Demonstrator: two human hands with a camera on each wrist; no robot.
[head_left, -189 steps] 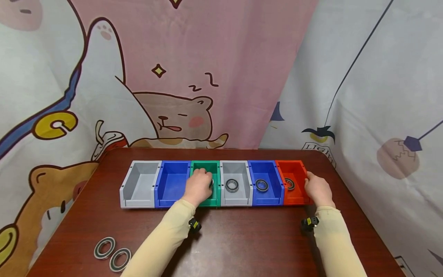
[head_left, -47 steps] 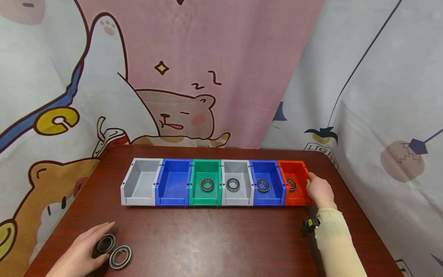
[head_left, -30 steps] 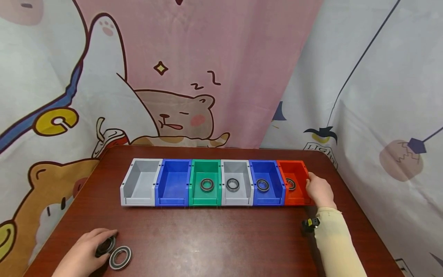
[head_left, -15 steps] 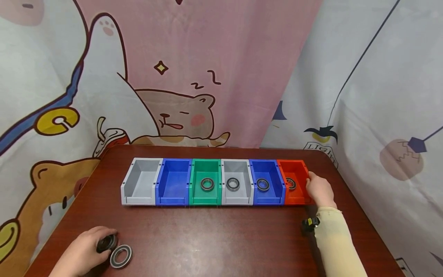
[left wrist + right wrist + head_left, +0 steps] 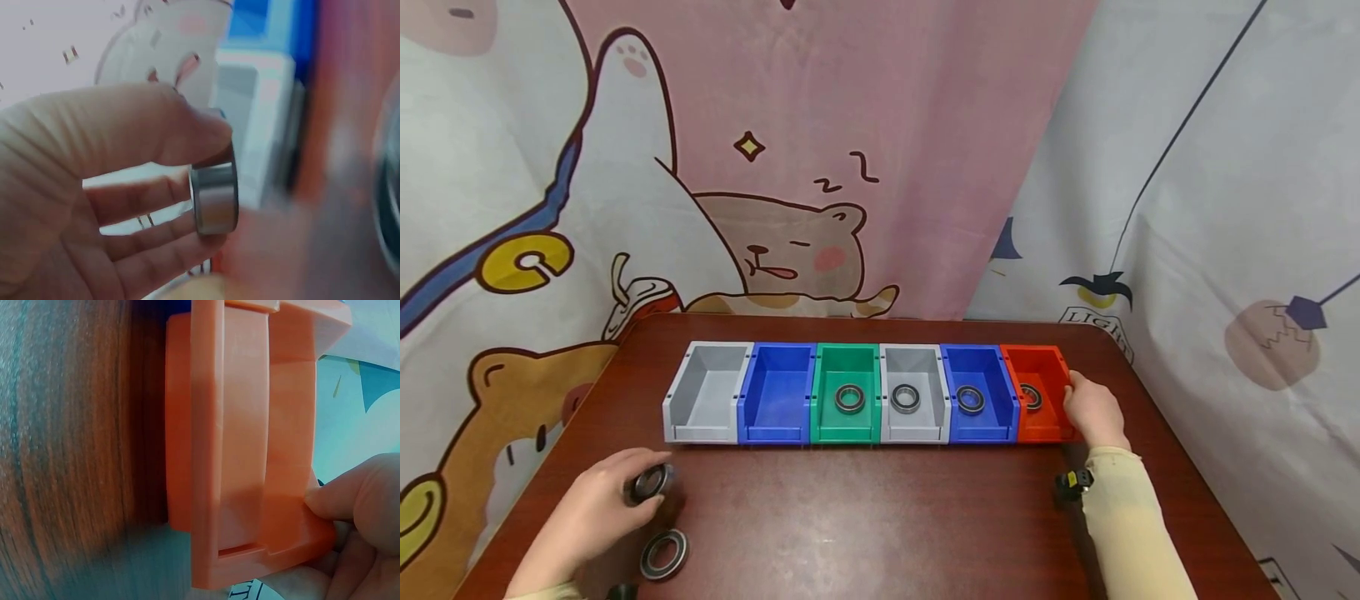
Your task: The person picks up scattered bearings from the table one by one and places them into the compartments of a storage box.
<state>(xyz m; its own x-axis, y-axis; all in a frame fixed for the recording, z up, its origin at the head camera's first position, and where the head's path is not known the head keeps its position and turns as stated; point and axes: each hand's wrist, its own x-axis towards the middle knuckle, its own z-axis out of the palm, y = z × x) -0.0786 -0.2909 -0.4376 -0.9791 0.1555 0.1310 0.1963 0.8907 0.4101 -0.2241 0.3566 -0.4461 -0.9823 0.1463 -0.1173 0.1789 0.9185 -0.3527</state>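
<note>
My left hand [image 5: 597, 508] pinches a metal ball bearing [image 5: 651, 483] between thumb and fingers, raised off the table at the left. In the left wrist view the bearing [image 5: 215, 199] shows edge-on, its shiny outer ring between thumb and fingertips. Just below that hand, a second bearing [image 5: 664, 555] lies flat on the table. At the right end of the bin row, my right hand [image 5: 1096, 412] grips the outer side wall of the red bin [image 5: 1045, 429]. In the right wrist view the thumb [image 5: 340, 490] lies over the wall of this bin [image 5: 244, 456].
Joined bins form a row: grey [image 5: 706, 434], blue [image 5: 775, 434], green [image 5: 846, 434], grey [image 5: 914, 433], blue [image 5: 984, 433], then red. One bearing lies in each of the green, second grey, second blue and red bins. Brown table [image 5: 865, 517]; printed curtain [image 5: 925, 167] behind.
My left hand earlier reached into the green bin, where a bearing now lies. It then took hold of a bearing on the table and lifted it up and rightward. The right hand stays put.
</note>
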